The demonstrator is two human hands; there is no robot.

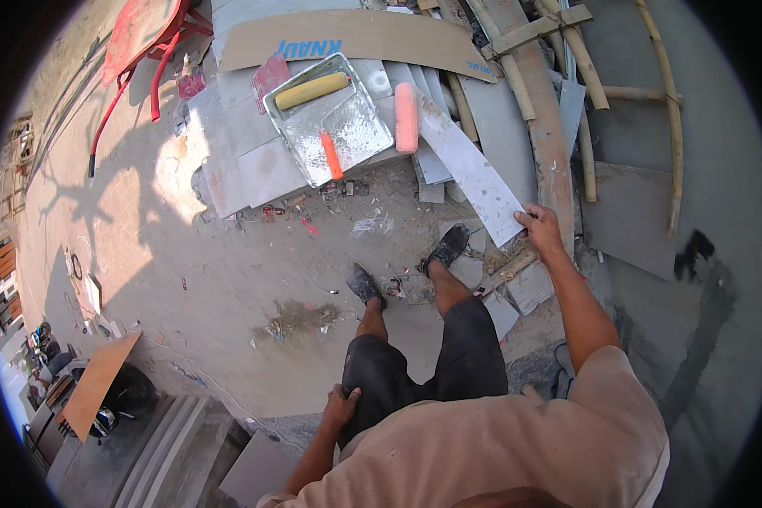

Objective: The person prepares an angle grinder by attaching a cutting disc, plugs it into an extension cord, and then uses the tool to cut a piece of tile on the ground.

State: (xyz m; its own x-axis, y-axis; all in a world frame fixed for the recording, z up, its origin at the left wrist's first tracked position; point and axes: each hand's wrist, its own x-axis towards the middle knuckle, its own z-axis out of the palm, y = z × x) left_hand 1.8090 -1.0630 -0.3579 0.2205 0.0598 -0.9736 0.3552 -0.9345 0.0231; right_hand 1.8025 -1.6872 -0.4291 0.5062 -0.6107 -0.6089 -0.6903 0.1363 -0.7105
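Note:
Between the thumb and fingers of my right hand (540, 229) is the near end of a long, narrow white board strip (474, 169), spotted with marks. Its far end lies by a pink paint roller sleeve (406, 117) on the stacked boards. My left hand (340, 407) rests on my left thigh, holding nothing, its fingers lying against the dark shorts. Left of the pink sleeve sits a paint-smeared metal tray (366, 117). In it are a yellow roller sleeve (311, 90) and a roller frame with an orange handle (331, 155).
A bent cardboard strip (356, 38) lies across grey boards (267, 172) at the far side. Wooden poles (588, 157) lean against the grey wall (720, 169) on the right. A red wheelbarrow (144, 38) stands far left. Debris litters the ground around my feet; grey steps (165, 453) are near left.

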